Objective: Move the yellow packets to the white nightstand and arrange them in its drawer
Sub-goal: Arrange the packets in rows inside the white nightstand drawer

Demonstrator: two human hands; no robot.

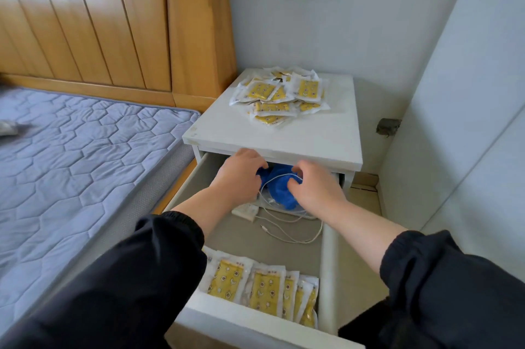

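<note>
A loose heap of yellow packets (279, 94) lies on top of the white nightstand (326, 135). Its drawer (328, 277) is pulled out wide. A row of several yellow packets (264, 289) stands upright along the drawer's front wall. At the back of the drawer sits a blue cloth (279, 189) with a white cable (289, 230) looped over it. My left hand (238, 175) grips the blue cloth's left side. My right hand (314, 186) pinches the cloth on its right side, fingers curled.
A bed with a grey-blue quilted mattress (76, 161) and a wooden headboard (113, 19) stands close on the left. A white wall (454, 121) hems in the right side. A small white charger block (245, 211) lies in the drawer.
</note>
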